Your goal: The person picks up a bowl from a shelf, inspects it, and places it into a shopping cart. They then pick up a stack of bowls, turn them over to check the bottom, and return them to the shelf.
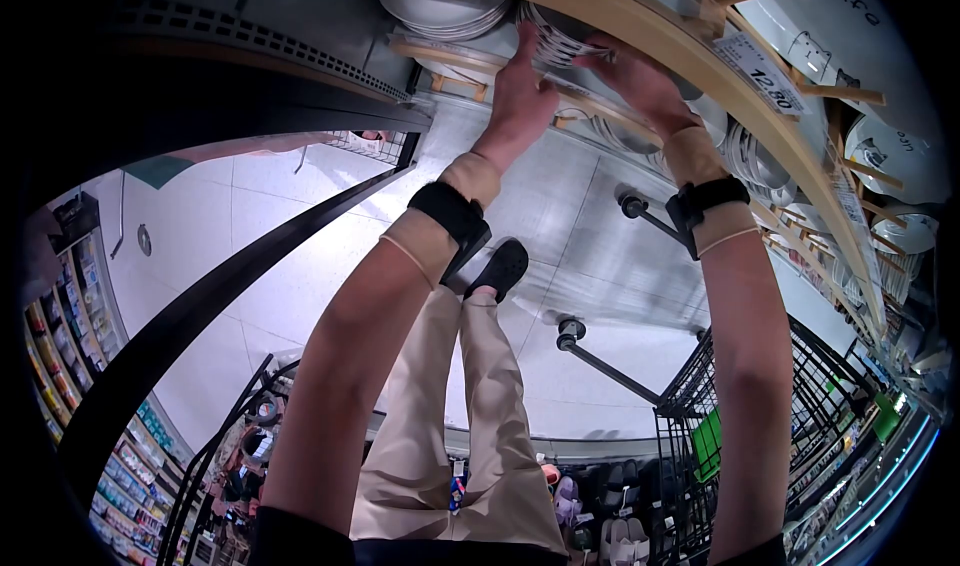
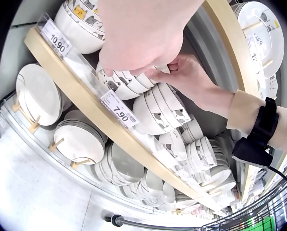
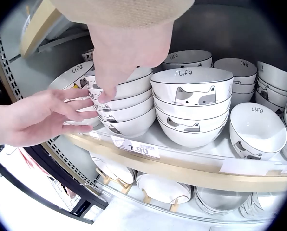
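Observation:
A stack of white cat-patterned bowls [image 3: 128,103] stands on a shelf in the right wrist view. On its left side the left hand [image 3: 45,115] has its fingers spread and nearly straight, fingertips at the bowls. From above, the right hand [image 3: 131,50] grips the stack, one digit against the front of the bowls and other fingers hidden. In the left wrist view the left hand [image 2: 138,36] covers part of the bowls [image 2: 126,85], and the right hand [image 2: 194,79] reaches in opposite. Both hands, left [image 1: 520,101] and right [image 1: 645,86], are at the shelf in the head view.
Another bowl stack [image 3: 191,108] stands close beside, with a single tilted bowl [image 3: 258,130] further right. Plates [image 3: 163,187] stand in wooden racks on the shelf below. A price label [image 3: 136,147] lines the wooden shelf edge. A wire cart [image 1: 690,446] is at the lower right.

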The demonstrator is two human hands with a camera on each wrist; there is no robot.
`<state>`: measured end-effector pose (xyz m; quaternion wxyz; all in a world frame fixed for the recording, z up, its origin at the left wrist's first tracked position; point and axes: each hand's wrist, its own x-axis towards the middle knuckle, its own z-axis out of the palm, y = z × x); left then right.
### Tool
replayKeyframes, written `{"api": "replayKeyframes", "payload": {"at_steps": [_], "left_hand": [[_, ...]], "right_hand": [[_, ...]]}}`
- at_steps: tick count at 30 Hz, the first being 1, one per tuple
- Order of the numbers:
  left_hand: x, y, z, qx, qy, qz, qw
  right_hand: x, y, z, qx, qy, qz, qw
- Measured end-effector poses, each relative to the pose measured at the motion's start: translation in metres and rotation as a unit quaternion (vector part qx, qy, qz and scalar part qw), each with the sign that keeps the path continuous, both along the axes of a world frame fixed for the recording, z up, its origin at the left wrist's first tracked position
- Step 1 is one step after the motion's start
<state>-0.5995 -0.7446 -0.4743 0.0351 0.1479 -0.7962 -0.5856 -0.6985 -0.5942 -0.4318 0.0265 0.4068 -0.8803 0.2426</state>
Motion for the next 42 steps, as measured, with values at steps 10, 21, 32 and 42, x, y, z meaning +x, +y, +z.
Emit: {"api": "replayKeyframes", "payload": {"at_steps": [10,21,32,42], "left_hand": [[-0.012,-0.010,0.012,0.120,0.005,0.072,0.990],[-0.053,-0.022,0.006,0.203,-0.061,0.023,0.977],[-0.054,-0.019,0.006,0.235,-0.106,-0.045,0.965],[-0.044,0.003,0.028,0.208,-0.116,0.023,0.971]], "right_hand": [[0.018,0.008,0.011,0.016,0.050,-0.071,0.996],[0.060,-0.033,-0.023,-0.466,-0.547,-0.336,0.609],[0.040,-0.049,-0.040,-0.533,-0.485,-0.317,0.617],[0.032,-0.049,-0.043,-0.413,-0.467,-0.396,0.674]]}}
